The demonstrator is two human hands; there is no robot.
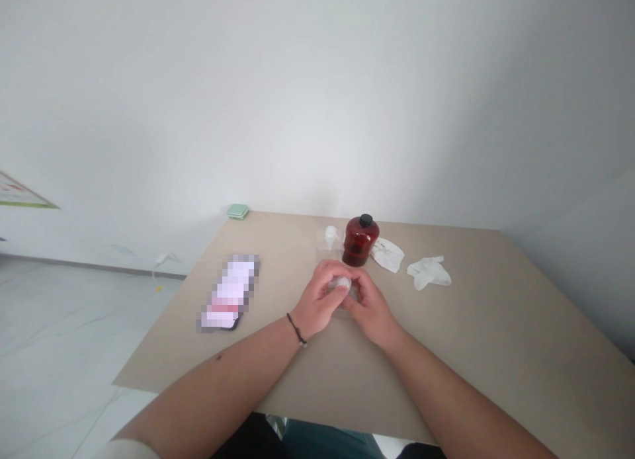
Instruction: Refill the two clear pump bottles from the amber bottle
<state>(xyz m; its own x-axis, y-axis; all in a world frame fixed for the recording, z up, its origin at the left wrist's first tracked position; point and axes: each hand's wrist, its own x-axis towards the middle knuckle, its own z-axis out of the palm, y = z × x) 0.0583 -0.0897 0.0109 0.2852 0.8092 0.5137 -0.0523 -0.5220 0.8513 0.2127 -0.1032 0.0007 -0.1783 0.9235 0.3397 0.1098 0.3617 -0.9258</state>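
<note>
My left hand (321,300) and my right hand (371,308) meet at the middle of the beige table (496,340). Both have their fingers curled round a small white, partly clear object (342,285) held between them; I cannot make out what it is. A thin black band circles my left wrist. Just behind the hands stands a dark red bottle (361,241) with a black cap.
A clear plastic container (330,243) with something white in it stands left of the bottle. Two white crumpled cloths or gloves (429,272) lie to the right. A phone (229,292) lies at the left, a small green box (237,211) at the far left corner.
</note>
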